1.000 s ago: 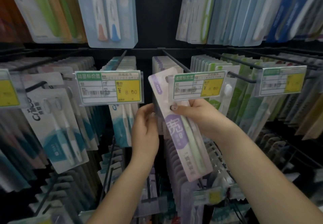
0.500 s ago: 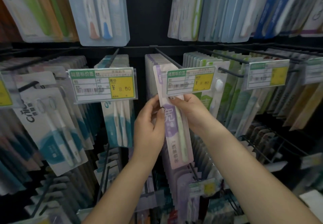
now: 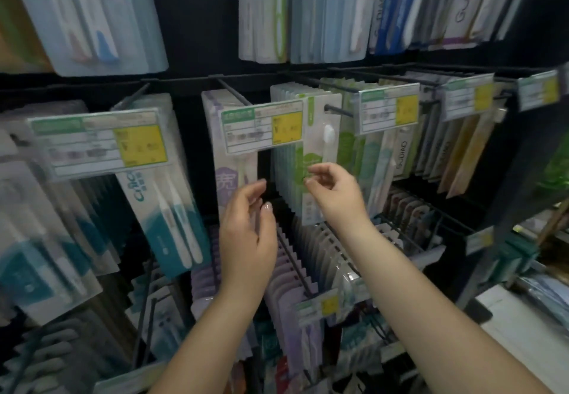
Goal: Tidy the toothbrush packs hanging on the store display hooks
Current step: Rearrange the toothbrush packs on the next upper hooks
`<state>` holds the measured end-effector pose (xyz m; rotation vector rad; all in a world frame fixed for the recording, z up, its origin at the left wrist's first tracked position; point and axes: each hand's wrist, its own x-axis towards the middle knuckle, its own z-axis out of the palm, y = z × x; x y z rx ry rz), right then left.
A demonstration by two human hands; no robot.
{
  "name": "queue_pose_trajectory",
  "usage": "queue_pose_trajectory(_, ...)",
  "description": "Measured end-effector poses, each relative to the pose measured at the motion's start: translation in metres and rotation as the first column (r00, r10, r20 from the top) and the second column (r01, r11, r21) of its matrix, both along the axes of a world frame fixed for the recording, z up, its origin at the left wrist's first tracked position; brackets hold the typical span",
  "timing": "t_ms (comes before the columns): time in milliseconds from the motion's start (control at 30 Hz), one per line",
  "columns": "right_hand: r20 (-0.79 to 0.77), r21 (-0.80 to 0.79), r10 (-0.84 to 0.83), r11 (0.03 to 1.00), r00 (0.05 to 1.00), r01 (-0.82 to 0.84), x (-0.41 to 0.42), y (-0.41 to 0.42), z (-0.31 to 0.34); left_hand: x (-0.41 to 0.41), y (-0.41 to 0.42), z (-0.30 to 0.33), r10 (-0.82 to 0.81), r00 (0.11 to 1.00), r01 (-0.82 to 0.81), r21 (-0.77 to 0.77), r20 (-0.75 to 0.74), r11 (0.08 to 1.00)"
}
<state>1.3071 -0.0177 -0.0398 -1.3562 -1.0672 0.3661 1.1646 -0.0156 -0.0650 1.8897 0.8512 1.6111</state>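
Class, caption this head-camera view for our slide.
Two open hands, left and right, reach toward hanging purple and green toothbrush packs.

Dim overall, with a dark back panel [image 3: 191, 55] and deep shadow between the rows. Soft, even light from above and in front, falling pale on both forearms. Faint sheen on the clear packs [image 3: 101, 15] at top left. Motion blur across the whole view, heaviest at far left and lower left. Print on the price tags [image 3: 261, 127] smeared, unreadable. Wide-angle bending at the edges, right-hand rails [image 3: 462, 73] slanting. Only large pack lettering legible.
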Motion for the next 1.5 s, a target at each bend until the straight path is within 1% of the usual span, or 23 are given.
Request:
queue_pose_trajectory(67,-0.032,0.033,-0.072,0.997,0.997,0.073,0.017,-0.002,0.001,0.013,-0.001,0.002,-0.062,0.998,0.062,0.012,-0.018,0.998)
queue_pose_trajectory(133,-0.051,0.059,-0.128,0.99,0.99,0.131,0.034,-0.004,0.003,0.031,0.004,0.009,-0.1,0.995,0.1,-0.041,0.009,0.994)
queue_pose_trajectory(200,-0.032,0.067,-0.121,0.99,0.992,0.123,0.047,-0.003,0.006,0.051,0.014,0.015,-0.112,0.994,0.113,-0.094,0.022,0.989)
queue_pose_trajectory(267,-0.013,0.032,-0.045,0.998,0.999,0.045,0.053,0.0,0.008,0.068,0.028,0.019,-0.097,0.995,0.098,-0.149,0.018,0.984)
queue_pose_trajectory(367,-0.045,-0.013,0.122,0.992,0.992,-0.122,0.063,0.007,0.008,0.092,0.042,0.021,-0.011,0.998,0.026,-0.225,0.065,0.974)
queue_pose_trajectory(500,-0.034,0.005,0.24,0.971,0.97,-0.24,0.077,0.017,0.009,0.111,0.044,0.022,0.107,0.984,-0.062,-0.286,0.145,0.956)
queue_pose_trajectory(600,-0.017,0.002,0.296,0.955,0.955,-0.296,0.085,0.021,0.008,0.119,0.039,0.023,0.167,0.973,-0.116,-0.291,0.158,0.95)
queue_pose_trajectory(767,-0.001,0.025,0.344,0.939,0.939,-0.344,0.091,0.023,0.008,0.128,0.031,0.027,0.211,0.967,-0.158,-0.319,0.139,0.934)
queue_pose_trajectory(900,0.004,0.04,0.345,0.938,0.938,-0.345,0.089,0.02,0.011,0.13,0.033,0.021,0.287,0.95,-0.241,-0.291,0.124,0.926)
queue_pose_trajectory(967,-0.013,0.061,0.366,0.929,0.931,-0.364,0.088,0.016,0.012,0.128,0.032,0.021,0.296,0.946,-0.252,-0.276,0.133,0.928)
queue_pose_trajectory(1100,-0.05,0.101,0.408,0.91,0.912,-0.402,0.086,0.005,0.014,0.126,0.019,0.026,0.227,0.953,-0.181,-0.223,0.199,0.958)
queue_pose_trajectory(1233,-0.052,0.144,0.452,0.886,0.89,-0.441,0.084,-0.012,0.016,0.122,0.001,0.028,0.171,0.948,-0.134,-0.151,0.267,0.979)
queue_pose_trajectory(1367,-0.081,0.121,0.5,0.864,0.862,-0.489,0.08,-0.028,0.02,0.121,-0.018,0.029,0.159,0.947,-0.114,-0.17,0.28,0.979)
queue_pose_trajectory(1433,-0.093,0.145,0.545,0.835,0.833,-0.53,0.077,-0.035,0.021,0.119,-0.026,0.026,0.149,0.949,-0.106,-0.164,0.279,0.981)
queue_pose_trajectory(1500,-0.069,0.17,0.562,0.821,0.824,-0.545,0.076,-0.041,0.021,0.116,-0.034,0.024,0.131,0.948,-0.092,-0.146,0.291,0.985)
